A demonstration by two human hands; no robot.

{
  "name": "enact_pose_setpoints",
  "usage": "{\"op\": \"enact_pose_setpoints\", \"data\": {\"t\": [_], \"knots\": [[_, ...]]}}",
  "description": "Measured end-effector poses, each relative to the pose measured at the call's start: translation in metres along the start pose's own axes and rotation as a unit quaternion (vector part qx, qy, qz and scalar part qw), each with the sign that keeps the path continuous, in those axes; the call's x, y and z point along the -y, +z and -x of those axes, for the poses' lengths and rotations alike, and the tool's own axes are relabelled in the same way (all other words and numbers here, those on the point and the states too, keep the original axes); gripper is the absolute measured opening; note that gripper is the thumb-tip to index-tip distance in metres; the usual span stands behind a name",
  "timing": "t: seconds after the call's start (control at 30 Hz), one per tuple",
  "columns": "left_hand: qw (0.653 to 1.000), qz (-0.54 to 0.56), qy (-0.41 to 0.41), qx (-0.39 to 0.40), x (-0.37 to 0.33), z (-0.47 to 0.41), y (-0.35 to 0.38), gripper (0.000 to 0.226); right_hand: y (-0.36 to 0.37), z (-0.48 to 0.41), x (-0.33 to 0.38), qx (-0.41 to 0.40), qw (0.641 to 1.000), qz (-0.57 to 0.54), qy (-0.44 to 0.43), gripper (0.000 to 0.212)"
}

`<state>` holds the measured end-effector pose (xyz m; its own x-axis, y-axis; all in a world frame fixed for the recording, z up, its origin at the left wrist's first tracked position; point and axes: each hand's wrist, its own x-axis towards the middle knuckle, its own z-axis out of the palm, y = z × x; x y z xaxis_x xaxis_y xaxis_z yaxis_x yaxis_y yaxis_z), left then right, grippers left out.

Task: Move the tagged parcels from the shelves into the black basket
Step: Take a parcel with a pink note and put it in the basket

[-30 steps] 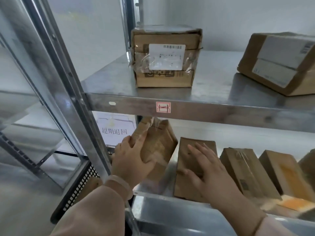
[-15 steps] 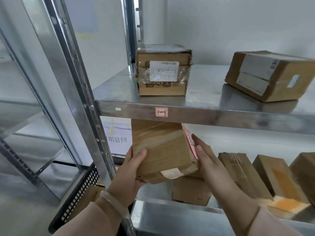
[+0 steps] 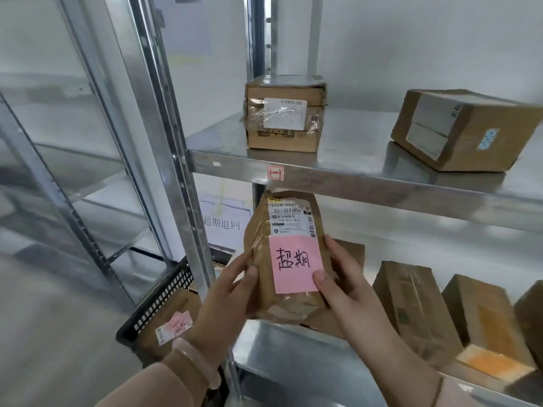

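- A person's two hands hold a brown paper parcel (image 3: 282, 227) upright at the centre of the view, in the air just in front of the lower shelf (image 3: 293, 362).
- A pink tag (image 3: 293, 264) with handwritten characters faces the camera, below a white printed label, so this looks like one of the parcels to move.
- The left hand (image 3: 226, 295) grasps the parcel's left edge at 9 o'clock, its thumb lying on the front.
- The right hand (image 3: 343, 292) grasps the right edge at 3 o'clock, its thumb pressing the tag's lower corner.
- The black basket (image 3: 158, 301) sits on the floor at about 8 o'clock from the parcel. It already holds another parcel with a pink tag (image 3: 173, 321).
- A metal shelf post (image 3: 188, 201) stands between the held parcel and the basket.
- To do this step well, bring the parcel towards the body first to clear the post, then swing it down to 8 o'clock.
- The paper wrapping looks soft and crumpled, so supporting it from underneath should help. Lower it into the basket rather than dropping it.
- More brown boxes (image 3: 411, 304) lean at 4 o'clock on the lower shelf. No pink tags show on them from here.
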<state>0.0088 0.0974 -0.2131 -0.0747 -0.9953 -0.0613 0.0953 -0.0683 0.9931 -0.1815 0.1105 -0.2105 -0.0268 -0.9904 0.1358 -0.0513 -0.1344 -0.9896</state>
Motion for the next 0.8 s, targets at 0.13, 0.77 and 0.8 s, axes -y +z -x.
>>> {"op": "enact_pose_setpoints", "data": {"t": [0.13, 0.77, 0.8], "knots": [[1.000, 0.026, 0.010, 0.014, -0.010, 0.043, 0.013, 0.043, 0.000, 0.021, -0.003, 0.044, 0.999, -0.019, 0.014, 0.060], [0.976, -0.165, -0.005, -0.143, 0.070, 0.137, -0.047, 0.041, 0.070, 0.098, -0.050, 0.189, 0.978, 0.038, 0.076, 0.070], [0.975, -0.183, -0.013, -0.129, 0.072, 0.136, -0.060, 0.041, 0.082, 0.098, -0.052, 0.188, 0.978, 0.037, 0.078, 0.069]]}}
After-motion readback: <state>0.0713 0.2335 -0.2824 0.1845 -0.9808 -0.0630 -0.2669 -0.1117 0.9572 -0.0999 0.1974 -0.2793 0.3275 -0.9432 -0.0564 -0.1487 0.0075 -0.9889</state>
